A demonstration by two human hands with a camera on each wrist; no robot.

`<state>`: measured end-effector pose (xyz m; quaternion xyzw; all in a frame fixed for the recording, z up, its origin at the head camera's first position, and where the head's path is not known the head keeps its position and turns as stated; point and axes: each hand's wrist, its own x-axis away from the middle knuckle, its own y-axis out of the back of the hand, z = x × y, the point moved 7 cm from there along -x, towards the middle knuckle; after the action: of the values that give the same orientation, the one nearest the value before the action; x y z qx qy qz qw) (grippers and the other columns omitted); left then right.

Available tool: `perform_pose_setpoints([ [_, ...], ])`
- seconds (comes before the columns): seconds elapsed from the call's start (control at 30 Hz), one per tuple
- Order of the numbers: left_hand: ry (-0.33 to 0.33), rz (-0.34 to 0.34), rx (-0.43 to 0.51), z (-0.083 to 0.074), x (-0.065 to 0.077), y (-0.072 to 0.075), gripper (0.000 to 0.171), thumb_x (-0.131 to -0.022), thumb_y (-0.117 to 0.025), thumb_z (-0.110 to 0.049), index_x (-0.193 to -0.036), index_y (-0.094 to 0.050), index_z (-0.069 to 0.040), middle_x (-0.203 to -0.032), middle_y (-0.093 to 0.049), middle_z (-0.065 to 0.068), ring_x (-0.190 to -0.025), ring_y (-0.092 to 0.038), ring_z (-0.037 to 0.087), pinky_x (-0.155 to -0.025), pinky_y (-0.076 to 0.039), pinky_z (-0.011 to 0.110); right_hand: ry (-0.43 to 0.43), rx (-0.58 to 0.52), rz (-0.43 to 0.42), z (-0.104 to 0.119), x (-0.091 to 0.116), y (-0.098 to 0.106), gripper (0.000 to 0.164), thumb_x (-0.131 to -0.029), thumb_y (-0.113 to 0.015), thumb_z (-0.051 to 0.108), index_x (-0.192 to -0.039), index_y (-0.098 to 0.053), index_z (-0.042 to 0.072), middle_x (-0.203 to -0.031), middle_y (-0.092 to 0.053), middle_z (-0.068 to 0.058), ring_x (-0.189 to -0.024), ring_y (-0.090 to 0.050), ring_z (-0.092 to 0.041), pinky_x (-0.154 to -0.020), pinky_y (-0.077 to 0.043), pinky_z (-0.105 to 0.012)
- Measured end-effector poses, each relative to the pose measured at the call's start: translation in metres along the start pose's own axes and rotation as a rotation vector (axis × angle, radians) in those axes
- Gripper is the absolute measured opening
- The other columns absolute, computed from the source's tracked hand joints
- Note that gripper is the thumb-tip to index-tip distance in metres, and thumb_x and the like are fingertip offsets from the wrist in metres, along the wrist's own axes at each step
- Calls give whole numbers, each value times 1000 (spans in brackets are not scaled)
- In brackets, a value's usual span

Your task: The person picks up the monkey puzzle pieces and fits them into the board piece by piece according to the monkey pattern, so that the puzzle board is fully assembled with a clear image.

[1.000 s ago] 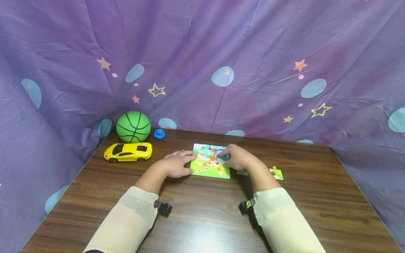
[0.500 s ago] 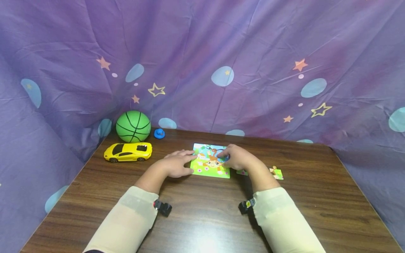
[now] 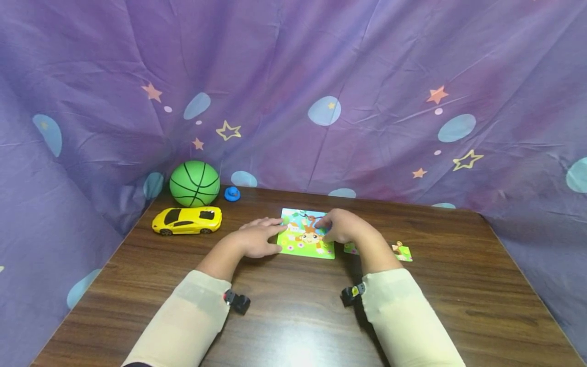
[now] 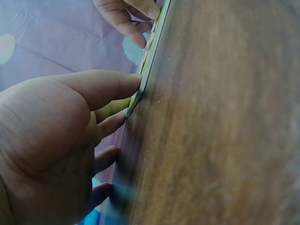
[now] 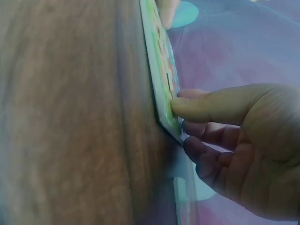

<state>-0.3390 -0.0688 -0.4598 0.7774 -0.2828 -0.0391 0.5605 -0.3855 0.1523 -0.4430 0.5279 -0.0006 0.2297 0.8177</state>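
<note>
A square jigsaw puzzle (image 3: pixel 304 248) with a cartoon monkey on green and blue lies flat on the table. My left hand (image 3: pixel 257 239) rests at its left side, fingers spread, with thumb and fingertips touching the edge. Over the puzzle's right side, my right hand (image 3: pixel 343 227) pinches a puzzle piece (image 5: pixel 169 80) between thumb and forefinger; most of that piece is hidden. The right wrist view shows the thumb low on the board and the other fingers curled beside its edge. Two loose puzzle pieces lie right of the board: one (image 3: pixel 350 248) partly behind the right wrist, another (image 3: pixel 403 252) beyond the forearm.
At the back left stand a green ball (image 3: pixel 194 183), a small blue rubber duck (image 3: pixel 232 193) and a yellow toy car (image 3: pixel 187 220). The brown wooden table (image 3: pixel 293 311) ends at a purple patterned curtain (image 3: pixel 293 92).
Both hands stay on the puzzle. My right wrist and forearm have shifted slightly left; the puzzle and the loose pieces lie as before.
</note>
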Motion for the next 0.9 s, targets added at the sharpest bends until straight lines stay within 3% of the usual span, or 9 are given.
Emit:
perform_pose_setpoints([
  [0.07,-1,0,0,-1,0,0,69,-105,-59,-47,-168,-37,-30,-181,-22,-5,-169,-14,39,-133,-18,70,1,-17,10,-1,1,0,45,-87,-84,9,-131,-78,15,-125,-77,-11,-115,-68,-28,-107,-58,-51],
  [0.27,1,-2,-5,-1,0,1,68,-105,-59,-47,-168,-37,-31,-181,-22,-5,-169,-15,39,-133,-18,70,58,-43,2,-5,3,1,44,-89,-84,13,-133,-77,15,-137,-74,-12,-128,-68,-33,-113,-55,-51],
  [0.47,9,5,-3,-2,1,-1,69,-105,-59,-46,-169,-36,-30,-181,-21,-5,-169,-14,38,-133,-17,69,92,-95,-24,-12,10,12,48,-89,-86,16,-135,-75,13,-120,-75,-12,-109,-68,-26,-94,-60,-42],
  [0.57,12,3,5,-2,2,-1,69,-105,-59,-45,-169,-36,-29,-181,-22,-3,-169,-14,38,-134,-17,69,91,-127,-47,-18,16,20,52,-91,-85,19,-140,-71,11,-121,-75,-12,-111,-69,-27,-93,-60,-42],
  [0.73,10,0,10,-2,2,0,69,-105,-59,-46,-168,-36,-29,-181,-22,-4,-169,-14,38,-134,-16,70,81,-146,-70,-35,29,30,56,-94,-84,30,-145,-67,13,-134,-73,-11,-119,-70,-33,-99,-60,-50],
  [0.9,10,1,13,-1,2,0,69,-106,-60,-47,-168,-37,-31,-181,-21,-5,-169,-14,37,-134,-16,69,76,-125,-91,-52,43,37,55,-95,-83,35,-144,-68,15,-136,-72,-12,-128,-67,-36,-107,-56,-56],
])
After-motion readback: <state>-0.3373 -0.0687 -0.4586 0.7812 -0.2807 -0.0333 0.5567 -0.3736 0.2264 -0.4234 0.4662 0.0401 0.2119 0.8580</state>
